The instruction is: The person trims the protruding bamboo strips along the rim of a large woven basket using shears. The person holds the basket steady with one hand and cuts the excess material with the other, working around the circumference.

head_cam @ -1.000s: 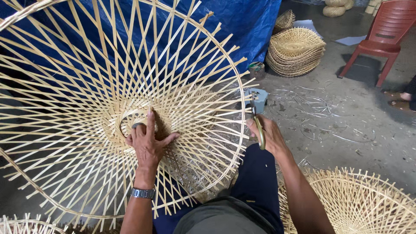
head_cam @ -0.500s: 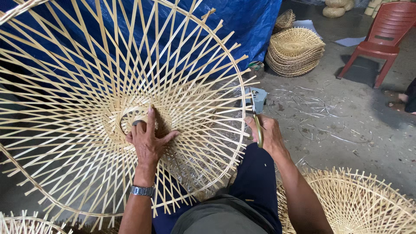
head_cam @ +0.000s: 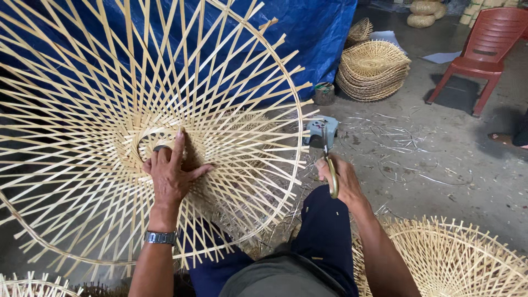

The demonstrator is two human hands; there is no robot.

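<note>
Head view: a large, pale bamboo frame [head_cam: 110, 137] of crossing radial splints and round rim stands tilted over the person's lap. The left hand [head_cam: 171, 176] lies open, fingers spread, beside its central ring; the right hand [head_cam: 336, 179] grips shears [head_cam: 329, 165] near the rim.

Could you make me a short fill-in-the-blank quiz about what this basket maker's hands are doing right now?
1. The left hand presses flat on the big bamboo ____.
2. The right hand grips a tool with a ____ handle.
3. A red plastic ____ stands at the upper right.
4. A wristwatch sits on the ____ wrist.

Missing words: frame; yellow; chair; left
</note>
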